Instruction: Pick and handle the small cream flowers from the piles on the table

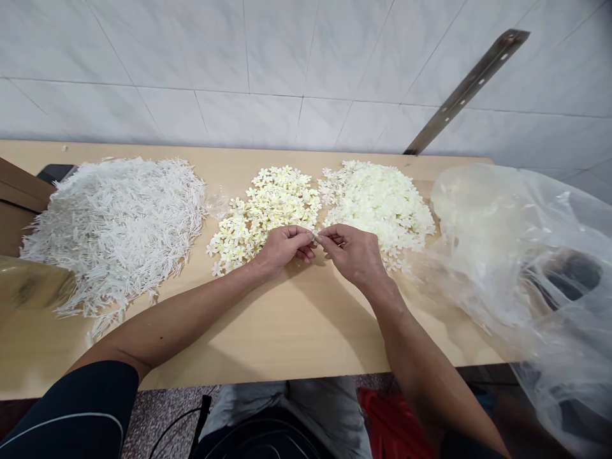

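Your left hand and right hand meet in closed pinches, seemingly to steady a tiny, unclear piece between the fingertips, with flowers just beyond, likely for easy reach.

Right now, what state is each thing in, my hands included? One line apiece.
Left hand: fingertips pinched, apparently on a small piece I can't identify
Right hand: fingertips pinched at the same piece
White strands: loose, heaped
Yellow-centred flowers: loose, spread out
Pale flowers: loose, heaped
Clear plastic bag: crumpled, hanging over the table's front edge
Slotted metal strip: slanted in this view
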Available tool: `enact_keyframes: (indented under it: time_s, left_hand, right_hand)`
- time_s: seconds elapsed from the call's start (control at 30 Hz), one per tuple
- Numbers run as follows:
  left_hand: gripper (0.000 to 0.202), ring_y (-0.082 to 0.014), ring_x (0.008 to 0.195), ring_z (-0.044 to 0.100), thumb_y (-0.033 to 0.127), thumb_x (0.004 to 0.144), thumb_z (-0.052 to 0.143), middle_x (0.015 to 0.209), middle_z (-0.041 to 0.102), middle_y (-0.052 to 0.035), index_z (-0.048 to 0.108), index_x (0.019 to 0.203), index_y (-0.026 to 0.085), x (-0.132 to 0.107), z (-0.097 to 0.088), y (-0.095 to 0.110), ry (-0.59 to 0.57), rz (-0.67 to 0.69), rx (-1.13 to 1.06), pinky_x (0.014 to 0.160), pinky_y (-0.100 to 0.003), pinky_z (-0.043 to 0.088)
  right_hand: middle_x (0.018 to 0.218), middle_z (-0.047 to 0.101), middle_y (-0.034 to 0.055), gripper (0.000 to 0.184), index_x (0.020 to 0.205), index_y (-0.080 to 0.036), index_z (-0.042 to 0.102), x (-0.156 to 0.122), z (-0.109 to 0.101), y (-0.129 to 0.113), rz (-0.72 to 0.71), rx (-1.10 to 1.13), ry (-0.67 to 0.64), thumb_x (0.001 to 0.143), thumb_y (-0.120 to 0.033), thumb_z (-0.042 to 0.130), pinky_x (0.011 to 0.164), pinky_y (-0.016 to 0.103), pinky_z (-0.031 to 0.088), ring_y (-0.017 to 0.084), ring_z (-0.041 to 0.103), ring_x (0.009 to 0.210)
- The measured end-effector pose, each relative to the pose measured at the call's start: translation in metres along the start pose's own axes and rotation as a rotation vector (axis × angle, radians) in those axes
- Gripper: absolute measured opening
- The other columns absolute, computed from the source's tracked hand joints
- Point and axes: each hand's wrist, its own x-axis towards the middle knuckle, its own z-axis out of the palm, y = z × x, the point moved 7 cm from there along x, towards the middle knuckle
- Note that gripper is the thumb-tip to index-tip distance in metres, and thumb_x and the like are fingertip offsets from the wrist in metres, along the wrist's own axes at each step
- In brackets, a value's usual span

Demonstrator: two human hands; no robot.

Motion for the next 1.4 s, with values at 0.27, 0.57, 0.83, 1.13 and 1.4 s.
enact_keyframes:
  time_s: [0.27, 0.57, 0.83, 1.13, 1.4]
  left_hand:
    - [0.020, -0.0122, 0.056, 0.065, 0.027, 0.077, 0.080, 0.075, 0.071, -0.0084, 0.072, 0.077, 0.009, -0.002, 0.001, 0.003, 0.001, 0.016, -0.019, 0.051, -0.023, 0.053]
    - [0.023, -0.0119, 0.059, 0.066, 0.029, 0.078, 0.083, 0.075, 0.074, -0.0100, 0.074, 0.083, 0.009, -0.003, 0.002, 0.003, -0.018, 0.028, -0.026, 0.055, -0.022, 0.055]
    - [0.024, -0.0119, 0.059, 0.067, 0.030, 0.079, 0.083, 0.079, 0.074, -0.0099, 0.072, 0.083, 0.009, -0.002, 0.003, 0.001, -0.008, 0.021, -0.040, 0.056, -0.023, 0.055]
    - [0.022, -0.0130, 0.060, 0.067, 0.027, 0.078, 0.083, 0.072, 0.073, -0.0089, 0.072, 0.085, 0.009, -0.001, 0.001, 0.000, -0.019, 0.011, -0.041, 0.058, -0.023, 0.056]
    - [0.023, -0.0116, 0.059, 0.065, 0.031, 0.079, 0.082, 0.070, 0.070, -0.0063, 0.070, 0.083, 0.011, 0.000, 0.002, 0.003, -0.063, -0.002, -0.117, 0.057, -0.022, 0.053]
  right_hand:
    - [0.065, 0.072, 0.0013, 0.020, 0.086, -0.021, 0.081, -0.003, -0.003, -0.013, -0.059, -0.108, 0.028, 0.095, -0.028, 0.064, 0.059, 0.028, 0.045, 0.016, 0.064, 0.058]
    - [0.065, 0.071, 0.0000, 0.018, 0.081, -0.020, 0.078, -0.004, -0.004, -0.014, -0.090, -0.156, 0.122, 0.088, -0.018, 0.062, 0.062, 0.026, 0.043, 0.014, 0.060, 0.058]
    - [0.068, 0.074, 0.0007, 0.013, 0.081, -0.021, 0.075, -0.005, -0.003, -0.009, -0.052, -0.148, 0.199, 0.084, -0.017, 0.063, 0.063, 0.027, 0.047, 0.016, 0.065, 0.060]
    - [0.069, 0.075, 0.0021, 0.011, 0.084, -0.021, 0.074, -0.002, 0.001, 0.000, 0.076, -0.016, 0.102, 0.089, -0.025, 0.065, 0.061, 0.028, 0.053, 0.019, 0.072, 0.062]
    - [0.074, 0.077, 0.0047, 0.020, 0.088, -0.018, 0.072, 0.003, 0.010, 0.018, 0.266, 0.467, -0.038, 0.091, -0.037, 0.072, 0.068, 0.031, 0.065, 0.019, 0.076, 0.065]
